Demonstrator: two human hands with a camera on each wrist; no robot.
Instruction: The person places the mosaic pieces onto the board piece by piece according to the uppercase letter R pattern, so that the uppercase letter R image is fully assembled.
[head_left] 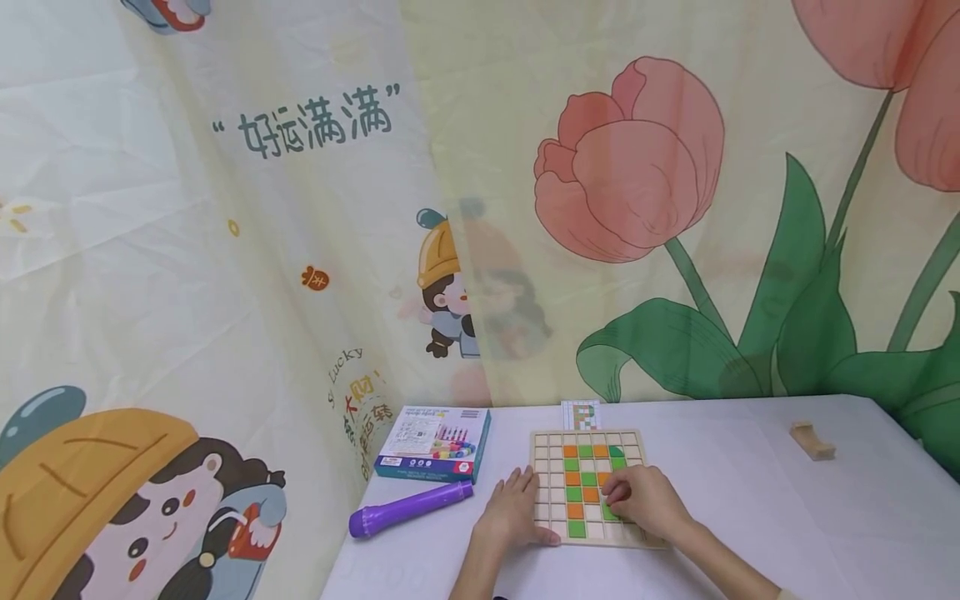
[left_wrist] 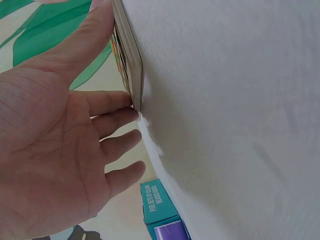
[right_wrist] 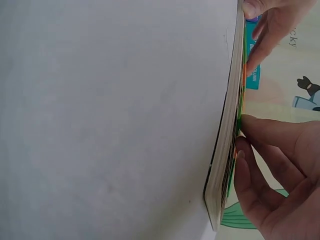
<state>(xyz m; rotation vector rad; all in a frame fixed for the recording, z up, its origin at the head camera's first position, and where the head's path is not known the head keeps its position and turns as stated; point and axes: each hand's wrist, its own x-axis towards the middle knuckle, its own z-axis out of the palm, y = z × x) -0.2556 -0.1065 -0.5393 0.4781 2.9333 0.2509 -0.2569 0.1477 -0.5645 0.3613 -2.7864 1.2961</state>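
Observation:
A wooden grid board (head_left: 543,492) lies on the table, its middle columns filled with green and orange square tiles. My left hand (head_left: 512,510) rests at its lower left corner, fingers fairly straight along the left side and thumb by the front edge. In the left wrist view, the thumb and nearest fingers touch the board's edge (left_wrist: 131,65). Over the right part of the board, my right hand (head_left: 645,500) has curled fingers, thumb and fingertips pinching at a green tile (head_left: 611,512). The fingers partly hide this tile and an orange tile (head_left: 603,478) beside them.
A small pattern card (head_left: 581,414) lies behind the board. To the left are a boxed set (head_left: 431,442) in teal packaging and a purple tube-like object (head_left: 412,508). A small wooden block (head_left: 812,442) with a curved hollow sits far right. Printed cloth hangs behind the table.

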